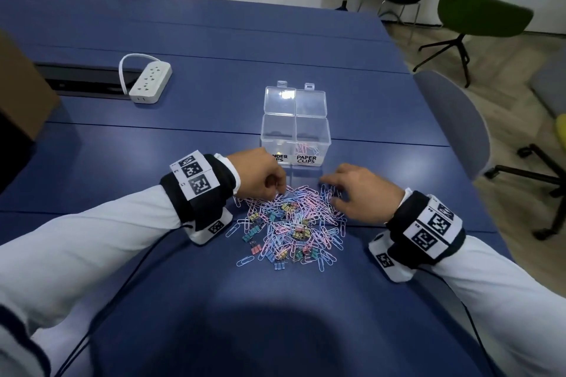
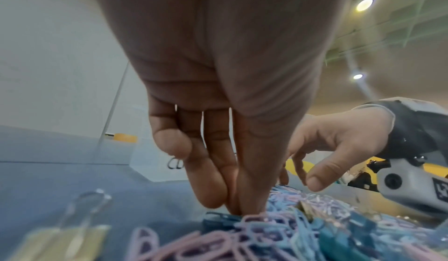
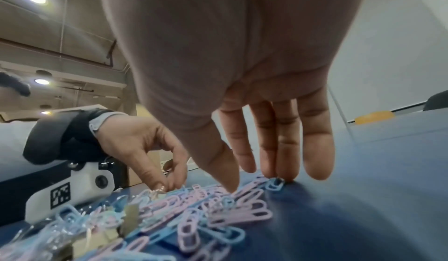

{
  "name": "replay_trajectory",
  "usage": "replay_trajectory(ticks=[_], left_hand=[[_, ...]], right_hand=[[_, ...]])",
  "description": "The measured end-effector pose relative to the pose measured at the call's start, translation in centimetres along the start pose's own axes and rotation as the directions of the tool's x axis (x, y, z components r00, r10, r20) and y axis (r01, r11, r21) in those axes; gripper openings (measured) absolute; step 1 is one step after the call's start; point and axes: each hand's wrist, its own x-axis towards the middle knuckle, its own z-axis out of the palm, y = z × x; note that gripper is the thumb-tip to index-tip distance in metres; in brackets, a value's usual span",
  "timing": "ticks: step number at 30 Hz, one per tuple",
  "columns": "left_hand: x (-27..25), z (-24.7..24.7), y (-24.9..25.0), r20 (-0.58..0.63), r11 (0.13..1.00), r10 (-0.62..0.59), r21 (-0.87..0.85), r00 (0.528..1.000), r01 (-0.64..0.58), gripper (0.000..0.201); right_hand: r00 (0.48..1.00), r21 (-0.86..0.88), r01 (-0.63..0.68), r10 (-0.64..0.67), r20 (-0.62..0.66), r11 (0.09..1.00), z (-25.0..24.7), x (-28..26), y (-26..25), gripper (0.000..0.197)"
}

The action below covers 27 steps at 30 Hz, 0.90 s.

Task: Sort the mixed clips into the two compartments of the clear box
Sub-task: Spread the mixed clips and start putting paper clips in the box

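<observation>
A pile of pink and blue paper clips mixed with pastel binder clips [image 1: 291, 223] lies on the blue table [image 1: 153, 254]. Behind it stands the clear box [image 1: 295, 138], lids open. Its right compartment, labelled PAPER CLIPS, holds a few paper clips [image 1: 306, 148]; my left hand partly hides the left label. My left hand [image 1: 280, 190] [image 2: 240, 209] pinches thumb against fingertips on a paper clip at the pile's far left edge. My right hand [image 1: 329, 190] [image 3: 257, 182] has straight, spread fingers, two of them pressing a blue paper clip [image 3: 275, 183] at the far right edge.
A white power strip [image 1: 150, 82] lies far left beside a dark cable slot [image 1: 82, 81]. A brown cardboard box [image 1: 24, 92] stands at the left edge. A grey chair [image 1: 453, 119] sits at the table's right side. A yellow binder clip [image 2: 65, 240] lies apart, left of the pile.
</observation>
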Motion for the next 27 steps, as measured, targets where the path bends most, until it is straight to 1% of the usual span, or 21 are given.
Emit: replay_trajectory(ticks=[3,5,8,11,13,17,20,24,27], left_hand=[[0.1,0.1,0.5,-0.005,0.999,0.043,-0.016,0.999,-0.043,0.020],[0.0,0.2,0.4,-0.021,0.998,0.066,-0.018,0.998,-0.067,0.019],[0.0,0.4,0.0,-0.039,0.998,0.069,0.004,0.997,-0.069,0.030],[0.1,0.6,-0.1,0.003,0.995,0.082,0.049,0.997,-0.082,0.040],[0.2,0.7,0.0,0.018,0.994,0.098,0.055,0.995,-0.099,0.043],[0.1,0.8,0.0,0.018,0.995,0.095,0.022,0.995,-0.095,0.040],[-0.4,0.5,-0.4,0.027,0.997,0.080,-0.008,0.996,-0.080,0.039],[-1.3,0.4,-0.7,0.069,0.998,0.056,-0.042,0.996,-0.053,0.047],[-1.4,0.8,-0.7,0.048,0.997,0.037,-0.076,0.998,-0.033,0.046]], right_hand=[[0.997,0.034,0.078,-0.079,0.017,0.996,0.3,0.0,-0.8,0.039],[0.993,0.023,0.112,-0.112,0.037,0.993,0.4,0.0,-1.0,0.038],[0.993,0.006,0.102,-0.102,0.062,0.995,0.3,0.1,-1.1,0.045],[0.992,-0.001,0.105,-0.105,0.065,0.994,0.3,0.4,-1.5,0.046],[0.992,0.008,0.114,-0.115,0.043,0.993,0.5,0.6,-1.9,0.041],[0.994,0.019,0.106,-0.106,-0.010,0.994,0.7,1.0,-2.5,0.025],[0.994,0.046,0.103,-0.102,-0.033,0.994,0.7,0.9,-2.3,0.021],[0.996,0.114,0.067,-0.060,-0.067,0.991,0.7,0.7,-1.7,0.016],[0.996,0.164,0.044,-0.031,-0.084,0.985,0.6,0.6,-1.6,0.015]])
